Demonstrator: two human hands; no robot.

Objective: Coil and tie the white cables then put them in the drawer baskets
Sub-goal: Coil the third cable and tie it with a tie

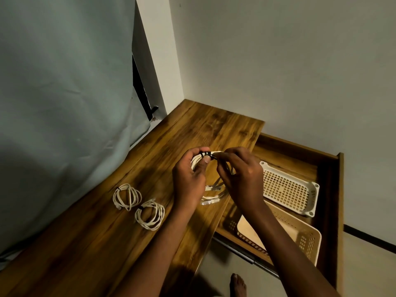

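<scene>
Both hands, left hand [189, 179] and right hand [241, 174], pinch the coiled cable [196, 162] at its black tie [205, 154] above the worktop's [192, 129] drawer-side edge, so a slack wrap could let the loops spring apart

Two tied cable coils [127, 196] [149, 215] lie side by side on the desk [90, 243], at 9 o'clock from the hands. The open drawer [330, 189] is at 3 o'clock from the desk. Two baskets [289, 189] [282, 234] sit inside it, one behind the other.
</scene>
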